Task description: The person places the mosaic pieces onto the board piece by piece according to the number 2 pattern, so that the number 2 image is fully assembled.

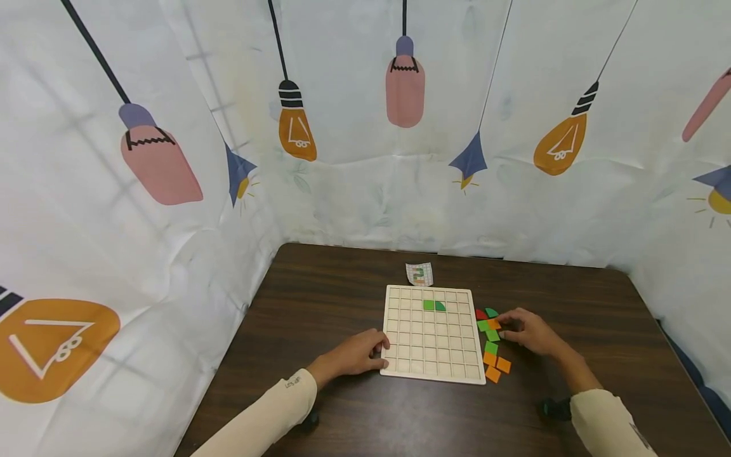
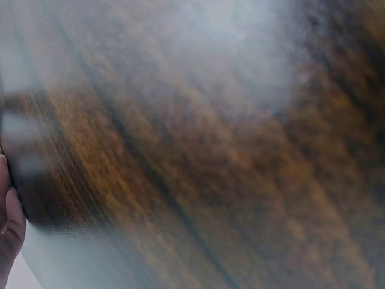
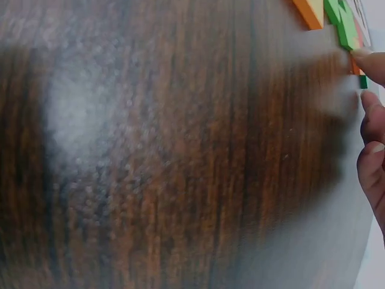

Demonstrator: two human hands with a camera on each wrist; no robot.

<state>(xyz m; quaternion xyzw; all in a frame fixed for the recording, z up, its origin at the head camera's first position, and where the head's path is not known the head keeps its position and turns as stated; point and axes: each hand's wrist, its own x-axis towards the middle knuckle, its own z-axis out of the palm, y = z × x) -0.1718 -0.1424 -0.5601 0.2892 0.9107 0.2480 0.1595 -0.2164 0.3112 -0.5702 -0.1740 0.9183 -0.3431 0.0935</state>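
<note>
Looking at a pale gridded board (image 1: pixel 434 346) flat on a dark wood-grain table (image 1: pixel 337 279), with a green square (image 1: pixel 429 305) and a darker green quarter-round (image 1: pixel 440 306) side by side near the far edge of the grid. At the board's left edge, a left hand (image 1: pixel 355 353) with loosely bent fingers, thumb and fingertips touching the rim with a gap between, so not really clamped on. Just right of the board, a right hand (image 1: pixel 532 331), thumb and forefinger parted, tips right by an orange piece (image 1: pixel 493 324) and a green piece (image 1: pixel 492 335), nothing visibly gripped (not much help from the right wrist view, with the hand mostly cut off). Around there too, a red piece (image 1: pixel 481 314), a dark green curved piece (image 1: pixel 492 312) and more green and orange squares (image 1: pixel 490 359). Behind the board, a little patterned card (image 1: pixel 419 274). Beyond the table, white cloth (image 1: pixel 354 209) printed with hanging bulbs (image 1: pixel 297 133).
</note>
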